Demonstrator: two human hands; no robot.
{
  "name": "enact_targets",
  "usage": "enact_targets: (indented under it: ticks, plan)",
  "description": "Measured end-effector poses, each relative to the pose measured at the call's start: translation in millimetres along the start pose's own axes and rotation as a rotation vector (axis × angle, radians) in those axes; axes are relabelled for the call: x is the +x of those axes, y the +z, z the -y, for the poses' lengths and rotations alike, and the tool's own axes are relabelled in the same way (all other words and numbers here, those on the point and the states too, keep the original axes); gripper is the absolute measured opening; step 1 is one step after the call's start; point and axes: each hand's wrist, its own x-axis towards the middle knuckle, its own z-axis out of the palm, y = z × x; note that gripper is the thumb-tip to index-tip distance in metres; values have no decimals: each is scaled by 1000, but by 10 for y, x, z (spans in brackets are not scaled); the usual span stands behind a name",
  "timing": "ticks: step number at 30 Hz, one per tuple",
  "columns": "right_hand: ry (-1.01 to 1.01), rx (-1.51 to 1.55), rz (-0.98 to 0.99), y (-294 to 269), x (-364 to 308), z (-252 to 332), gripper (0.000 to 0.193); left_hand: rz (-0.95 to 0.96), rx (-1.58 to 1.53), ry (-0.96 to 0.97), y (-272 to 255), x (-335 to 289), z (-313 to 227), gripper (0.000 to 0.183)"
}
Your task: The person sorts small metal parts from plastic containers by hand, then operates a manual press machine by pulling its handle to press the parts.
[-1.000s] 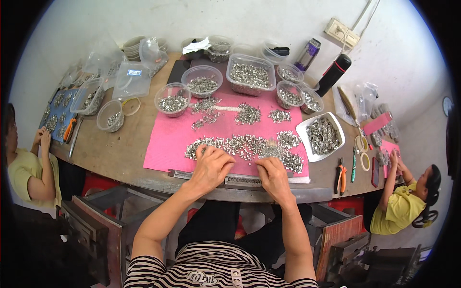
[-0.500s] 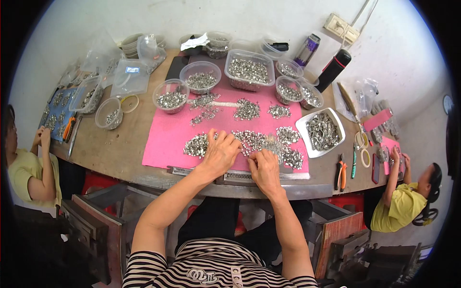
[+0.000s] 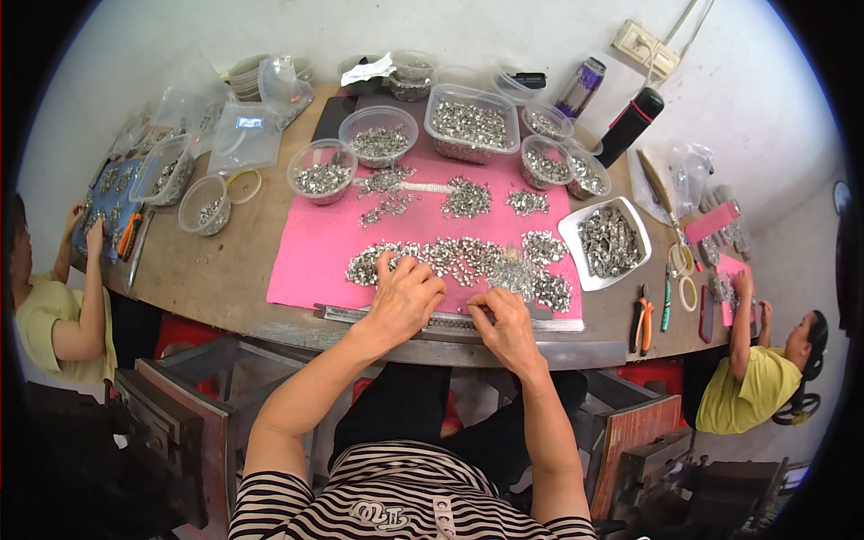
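Observation:
My left hand (image 3: 407,293) is over the front edge of a pile of small shiny metal pieces (image 3: 364,263), its fingers bent down and drawn together. Its fingertips are partly hidden, so what they hold cannot be made out. To its right, my right hand (image 3: 508,328) is closed in a pinch just above a long metal strip (image 3: 454,323) along the front edge of the pink mat (image 3: 310,236). Anything between its thumb and finger is too small to name. More metal pieces (image 3: 461,258) are heaped beyond both hands, beside a bundle of thin pins (image 3: 513,273).
Behind the mat stand clear tubs of metal parts (image 3: 469,126). A white dish (image 3: 605,245) of parts lies right, near orange-handled pliers (image 3: 643,322). A black flask (image 3: 631,128) leans at the back. Co-workers sit at left (image 3: 67,315) and right (image 3: 754,382).
My left hand has shifted slightly left and nearer to me. My right hand has also drawn back toward the table edge, over the metal strip. The co-workers' hands have moved.

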Motion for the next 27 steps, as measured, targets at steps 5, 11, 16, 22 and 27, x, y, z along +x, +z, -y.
enact_targets:
  ticks: [5, 11, 16, 22, 27]
  plan:
    - [37, 5, 98, 15, 75, 10, 7, -1, -27, 33, -69, -45, -93, 7]
    - [26, -39, 125, 53, 93, -24, 8, -76, -156, 35, -63, -239, -322, 9]
    - [36, 5, 85, 34, 11, 35, 11, -117, -164, 6, 25, -331, -318, 12]
    - [-68, 55, -13, 52, -152, 154, 13, -149, -267, -32, 53, -340, -261, 13]
    - [-90, 5, -34, 61, -224, 142, 14, -156, -218, -24, 66, -332, -310, 14]
